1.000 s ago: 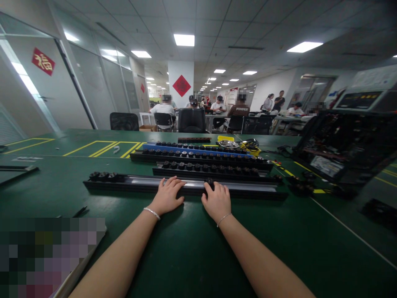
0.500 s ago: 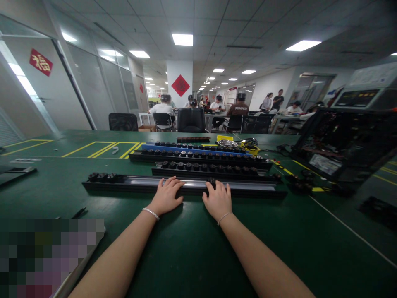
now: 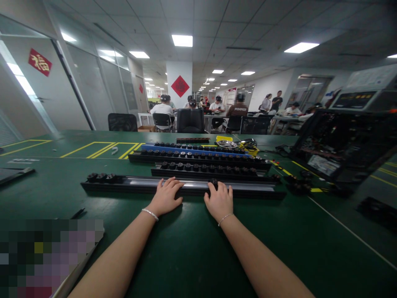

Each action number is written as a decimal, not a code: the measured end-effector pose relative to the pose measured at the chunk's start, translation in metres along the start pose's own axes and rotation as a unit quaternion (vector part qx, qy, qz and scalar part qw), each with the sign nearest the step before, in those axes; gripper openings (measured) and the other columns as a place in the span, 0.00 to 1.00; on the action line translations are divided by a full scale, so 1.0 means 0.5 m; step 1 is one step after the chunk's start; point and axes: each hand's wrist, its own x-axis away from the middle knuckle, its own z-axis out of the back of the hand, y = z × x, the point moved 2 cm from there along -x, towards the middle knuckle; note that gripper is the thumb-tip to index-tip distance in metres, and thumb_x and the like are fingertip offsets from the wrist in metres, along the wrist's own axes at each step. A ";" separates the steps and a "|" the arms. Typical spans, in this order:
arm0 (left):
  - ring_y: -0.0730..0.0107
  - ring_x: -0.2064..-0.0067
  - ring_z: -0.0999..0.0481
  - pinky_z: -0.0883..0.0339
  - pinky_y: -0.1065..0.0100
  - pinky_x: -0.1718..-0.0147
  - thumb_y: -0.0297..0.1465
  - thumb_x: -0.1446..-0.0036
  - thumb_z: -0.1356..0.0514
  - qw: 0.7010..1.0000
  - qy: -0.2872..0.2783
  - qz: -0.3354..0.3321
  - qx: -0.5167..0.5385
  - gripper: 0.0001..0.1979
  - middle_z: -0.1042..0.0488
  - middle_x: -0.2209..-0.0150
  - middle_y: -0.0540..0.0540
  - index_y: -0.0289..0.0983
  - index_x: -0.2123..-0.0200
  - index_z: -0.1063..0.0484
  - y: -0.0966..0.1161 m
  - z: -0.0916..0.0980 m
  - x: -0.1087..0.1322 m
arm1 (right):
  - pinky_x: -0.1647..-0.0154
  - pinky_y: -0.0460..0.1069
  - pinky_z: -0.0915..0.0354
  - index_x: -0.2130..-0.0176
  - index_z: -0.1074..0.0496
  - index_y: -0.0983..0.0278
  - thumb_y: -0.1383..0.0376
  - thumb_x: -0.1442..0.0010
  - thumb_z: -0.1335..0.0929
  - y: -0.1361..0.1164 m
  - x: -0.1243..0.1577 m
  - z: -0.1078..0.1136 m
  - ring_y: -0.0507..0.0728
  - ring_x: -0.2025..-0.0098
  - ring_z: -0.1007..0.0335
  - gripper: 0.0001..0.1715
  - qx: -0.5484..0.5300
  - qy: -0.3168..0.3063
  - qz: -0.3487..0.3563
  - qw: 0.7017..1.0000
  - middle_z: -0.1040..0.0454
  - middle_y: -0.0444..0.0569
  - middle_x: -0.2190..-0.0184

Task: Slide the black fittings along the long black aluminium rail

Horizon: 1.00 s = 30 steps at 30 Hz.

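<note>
A long black track (image 3: 186, 186) with a pale shiny channel lies across the table in front of me. Three round black sockets (image 3: 101, 177) sit at its left end. My left hand (image 3: 166, 195) rests on the middle of the track, fingers spread over the channel, with nothing in them. To its right, my right hand (image 3: 219, 200) has its fingers around another round black socket (image 3: 214, 181) on the track. That socket is partly hidden behind the fingers.
Behind lie shorter black tracks (image 3: 204, 174) lined with sockets and a blue track (image 3: 198, 150). A metal dish (image 3: 228, 144) stands near a yellow tray (image 3: 224, 138). At right is an opened black case (image 3: 338, 145); loose black parts (image 3: 299, 184) lie nearby. Several people sit farther back.
My right hand and the socket at its fingers have shifted slightly right along the track. My left hand stays in place on the track.
</note>
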 end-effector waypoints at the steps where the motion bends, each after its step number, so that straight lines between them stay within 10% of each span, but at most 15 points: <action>1: 0.55 0.37 0.44 0.59 0.43 0.40 0.36 0.49 0.43 1.000 0.000 0.000 -0.001 0.25 0.33 0.44 0.46 0.45 0.46 0.36 0.000 0.000 0.000 | 0.42 0.62 0.56 0.46 0.32 0.60 0.59 0.41 0.38 0.000 0.000 0.000 0.64 0.44 0.43 0.24 0.001 -0.001 0.000 1.000 0.34 0.60 0.48; 30: 0.54 0.37 0.44 0.59 0.42 0.40 0.37 0.49 0.43 1.000 -0.004 0.003 -0.001 0.25 0.32 0.44 0.46 0.45 0.46 0.36 -0.001 0.002 0.001 | 0.42 0.61 0.56 0.48 0.31 0.61 0.57 0.43 0.37 0.016 -0.007 0.004 0.65 0.46 0.41 0.25 0.015 -0.002 -0.037 0.999 0.34 0.61 0.50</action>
